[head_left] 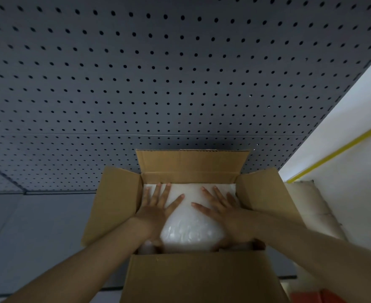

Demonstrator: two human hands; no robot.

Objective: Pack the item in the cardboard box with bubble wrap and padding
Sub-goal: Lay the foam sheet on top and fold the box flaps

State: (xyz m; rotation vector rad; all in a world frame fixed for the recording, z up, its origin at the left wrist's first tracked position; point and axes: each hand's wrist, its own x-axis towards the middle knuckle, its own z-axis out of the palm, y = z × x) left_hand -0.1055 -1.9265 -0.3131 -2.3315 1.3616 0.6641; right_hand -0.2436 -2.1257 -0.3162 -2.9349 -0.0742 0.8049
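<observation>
left hand (156,206), right hand (220,207) flat on bubble wrap (189,228) | cardboard box (193,278) flaps splayed outward

Dim, soft-focus view with wide-angle bending at the edges; the white wall (355,119) at right is brightest.

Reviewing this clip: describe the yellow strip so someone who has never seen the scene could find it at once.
Start from the open cardboard box against the dark pegboard, then look right to the white wall. The yellow strip runs diagonally across it, rising to the right. It is the only bright, thin thing there.
</observation>
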